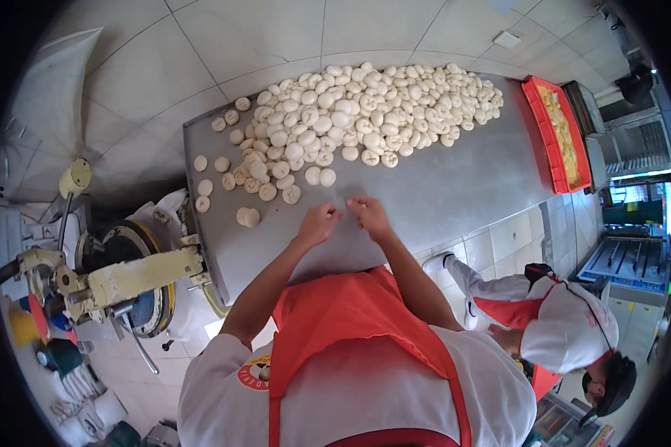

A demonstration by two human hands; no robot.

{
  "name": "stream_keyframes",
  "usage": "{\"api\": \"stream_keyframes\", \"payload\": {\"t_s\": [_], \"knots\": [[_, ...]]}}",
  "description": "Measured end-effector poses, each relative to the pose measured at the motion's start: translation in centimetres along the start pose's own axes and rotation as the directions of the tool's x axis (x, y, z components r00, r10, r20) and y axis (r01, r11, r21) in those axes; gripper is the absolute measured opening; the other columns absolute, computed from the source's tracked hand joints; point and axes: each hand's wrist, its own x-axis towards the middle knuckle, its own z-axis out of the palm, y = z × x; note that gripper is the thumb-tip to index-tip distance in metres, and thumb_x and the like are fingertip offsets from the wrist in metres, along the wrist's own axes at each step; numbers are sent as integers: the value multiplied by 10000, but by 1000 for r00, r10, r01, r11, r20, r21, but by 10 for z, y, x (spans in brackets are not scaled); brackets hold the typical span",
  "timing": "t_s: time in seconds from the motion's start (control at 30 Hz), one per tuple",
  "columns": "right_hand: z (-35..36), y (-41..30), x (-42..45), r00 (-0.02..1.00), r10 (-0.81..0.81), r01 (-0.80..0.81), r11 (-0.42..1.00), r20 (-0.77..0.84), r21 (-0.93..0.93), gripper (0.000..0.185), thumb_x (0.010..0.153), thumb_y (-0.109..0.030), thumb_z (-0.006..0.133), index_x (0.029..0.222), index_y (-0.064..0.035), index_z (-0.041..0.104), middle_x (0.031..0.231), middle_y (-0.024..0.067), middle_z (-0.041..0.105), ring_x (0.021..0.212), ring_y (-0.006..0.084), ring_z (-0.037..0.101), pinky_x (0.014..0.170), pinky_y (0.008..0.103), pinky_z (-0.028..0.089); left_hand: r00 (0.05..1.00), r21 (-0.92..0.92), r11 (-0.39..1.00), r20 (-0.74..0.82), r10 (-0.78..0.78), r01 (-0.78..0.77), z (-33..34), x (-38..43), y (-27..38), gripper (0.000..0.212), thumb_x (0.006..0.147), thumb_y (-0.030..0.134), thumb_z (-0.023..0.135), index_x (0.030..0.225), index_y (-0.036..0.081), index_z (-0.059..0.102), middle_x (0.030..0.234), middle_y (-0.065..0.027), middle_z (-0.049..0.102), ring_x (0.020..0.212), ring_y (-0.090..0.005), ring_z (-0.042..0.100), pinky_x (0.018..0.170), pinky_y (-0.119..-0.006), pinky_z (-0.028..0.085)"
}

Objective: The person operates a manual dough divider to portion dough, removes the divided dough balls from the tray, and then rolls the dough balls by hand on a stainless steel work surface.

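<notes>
My left hand [320, 222] and my right hand [371, 216] hover close together over the near middle of a grey metal table [425, 195]. The fingers of both are curled in, and I see nothing held in either. Just beyond them, two round dough pieces [320, 176] lie side by side. Behind these spreads a large heap of pale round dough pieces [341, 112], some with a crease on top. Left of my left hand, a touching pair of dough pieces [248, 217] rests apart from the heap.
A red plastic crate [556, 134] holding yellowish contents stands at the table's right end. Cream-painted machinery with a lever [140, 274] sits against the left edge. A co-worker [559, 324] in white clothes and a red apron is close on my right.
</notes>
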Motion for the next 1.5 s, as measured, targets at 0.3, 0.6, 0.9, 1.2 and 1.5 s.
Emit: {"api": "stream_keyframes", "payload": {"t_s": [0.3, 0.6, 0.9, 1.2, 1.5], "knots": [[-16, 44, -5, 1000, 27, -27, 997, -7, -77, 225, 886, -230, 675, 885, -5, 679, 578, -8, 517, 457, 101, 475, 413, 275, 388, 980, 25, 981, -50, -191, 193, 35, -70, -36, 434, 932, 418, 599, 853, -9, 627, 803, -232, 645, 750, -381, 639, 682, -443, 476], [27, 43, -43, 939, 204, -82, 914, 278, -396, 263, 932, -254, 624, 920, 0, 691, 725, 28, 590, 556, 94, 514, 475, 266, 438, 933, -11, 956, -214, -289, 294, -8, -95, -65, 385, 908, 373, 623, 1068, 30, 554, 857, -211, 682, 836, -413, 668, 770, -485, 515], [57, 14, -54, 943, 87, -48, 991, 320, -128, 272, 951, -142, 564, 1151, 9, 671, 838, 61, 648, 614, 98, 545, 563, 265, 468, 1000, 45, 999, 12, 7, -7, 22, -65, -38, 826, 722, 198, 773, 1384, 12, 316, 957, -272, 660, 937, -427, 647, 808, -498, 516], [45, 22, -66, 999, -23, 19, 987, -23, -160, 152, 878, -79, 633, 989, 11, 685, 724, 20, 614, 598, 93, 538, 551, 246, 450, 982, 153, 988, 187, 0, -29, 25, -44, -31, 409, 727, 166, 726, 1117, 65, 658, 1001, -184, 698, 933, -388, 657, 824, -468, 520], [30, 0, -77, 930, -296, 70, 726, -218, -684, 239, 881, -174, 641, 1041, -18, 725, 874, 184, 723, 794, 262, 717, 735, 357, 547, 975, 19, 994, 200, 98, -104, 59, -20, -3, 218, 757, 202, 650, 875, 30, 712, 867, -244, 687, 863, -430, 660, 772, -497, 541]]}}
